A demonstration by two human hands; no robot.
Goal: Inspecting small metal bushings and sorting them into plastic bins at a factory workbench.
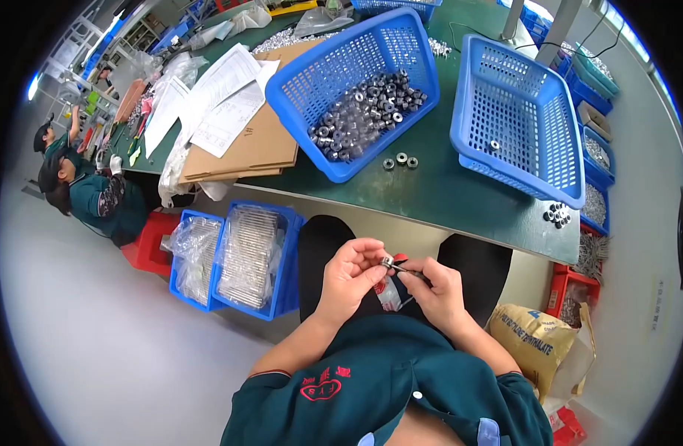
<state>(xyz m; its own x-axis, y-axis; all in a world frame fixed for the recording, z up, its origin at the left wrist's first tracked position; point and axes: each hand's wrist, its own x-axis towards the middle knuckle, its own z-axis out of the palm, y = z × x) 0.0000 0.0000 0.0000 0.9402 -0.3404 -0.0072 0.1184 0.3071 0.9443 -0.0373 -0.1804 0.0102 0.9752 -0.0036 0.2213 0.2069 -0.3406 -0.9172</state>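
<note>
Above my lap, my left hand [350,273] pinches a small silver metal ring-shaped part [387,262] between thumb and fingers. My right hand [437,288] grips a thin dark tool [399,269], its tip touching or very close to the part; its exact kind cannot be made out. On the table edge ahead lie three small ring parts [402,158]. Behind them a tilted blue basket [282,100] holds many similar black and silver parts. A second blue basket [471,141], to the right, has a single part [494,146] in it.
Cardboard sheets [274,152] and papers [226,126] lie left on the green table [431,201]. A small cluster of black parts [557,215] sits by its right corner. Blue crates [278,297] stand below left, a yellow sack [523,338] at right. Co-workers [96,193] sit far left.
</note>
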